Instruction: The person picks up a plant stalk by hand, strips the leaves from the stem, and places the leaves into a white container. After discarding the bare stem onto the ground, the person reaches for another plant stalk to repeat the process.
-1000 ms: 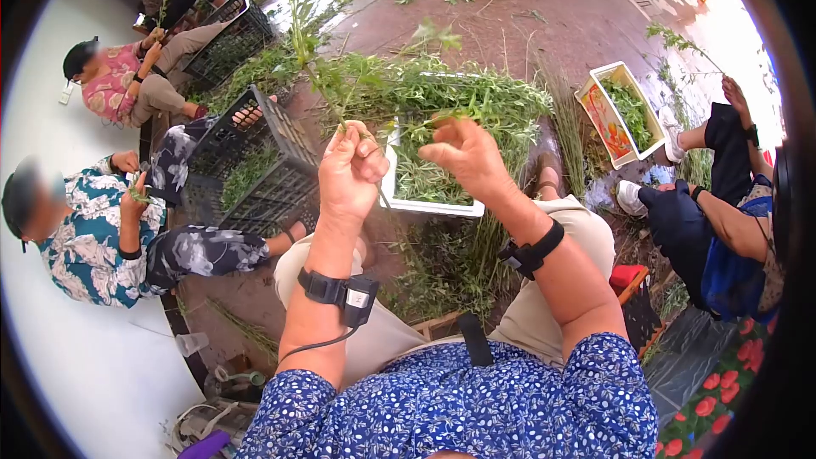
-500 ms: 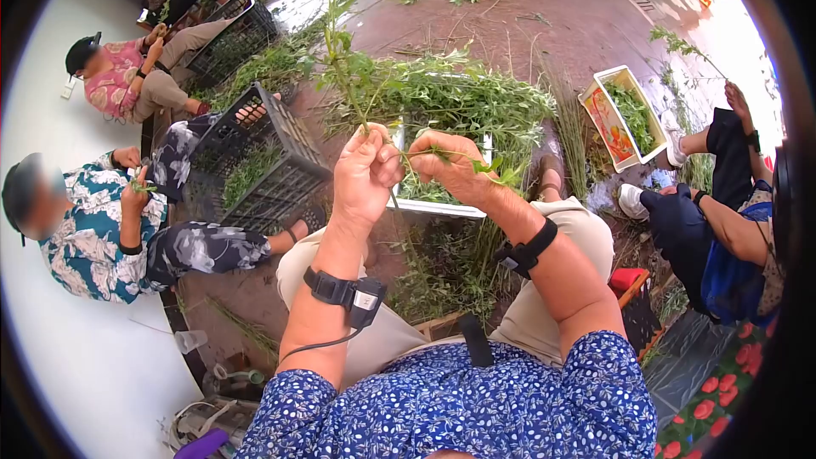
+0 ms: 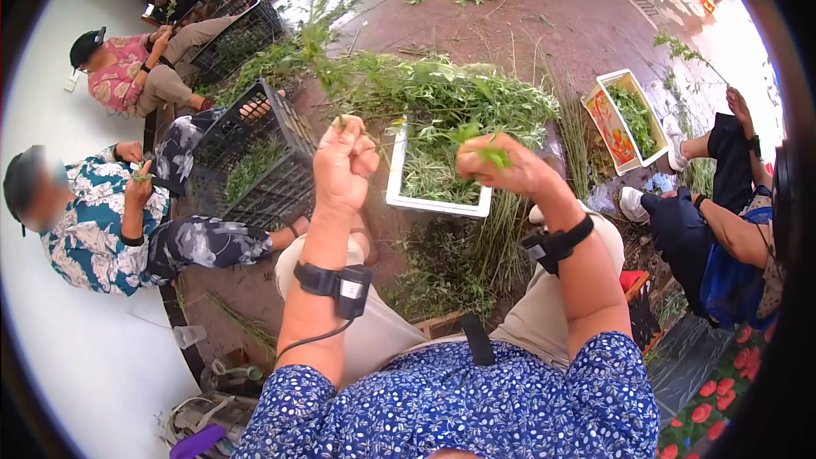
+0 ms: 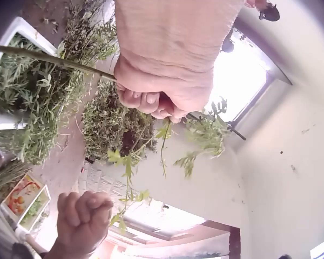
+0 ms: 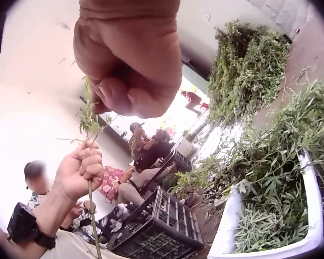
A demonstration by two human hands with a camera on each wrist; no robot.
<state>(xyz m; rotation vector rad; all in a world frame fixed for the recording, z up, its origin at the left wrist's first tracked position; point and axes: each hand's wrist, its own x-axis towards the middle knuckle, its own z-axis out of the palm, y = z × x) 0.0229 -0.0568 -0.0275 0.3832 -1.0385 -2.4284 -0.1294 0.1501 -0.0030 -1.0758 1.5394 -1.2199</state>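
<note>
My left hand [image 3: 344, 166] grips a long leafy stem, whose blurred top [image 3: 323, 64] rises above the fist. In the left wrist view the bare lower stem [image 4: 54, 60] sticks out of the curled fingers. To the right of it, my right hand [image 3: 514, 168] pinches a small green sprig [image 3: 472, 138], over the edge of a white box [image 3: 442, 206]. Leafy cuttings [image 3: 433, 178] fill that box, and more stalks [image 3: 476, 89] lie heaped across its far side. The right wrist view shows the fingers curled, with leaves [image 5: 89, 116] just below them.
Black crates [image 3: 293, 149] with greens stand at left, beside seated people [image 3: 85, 212] stripping plants. A printed box [image 3: 614, 132] of leaves stands at right, near another seated person [image 3: 731, 212]. Bare stalks [image 3: 501, 238] lie on the floor between my knees.
My right hand closed on greenery beside my left fist, then pulled away to the right with a sprig. The left hand moved slightly left and the stem's top swings, blurred.
</note>
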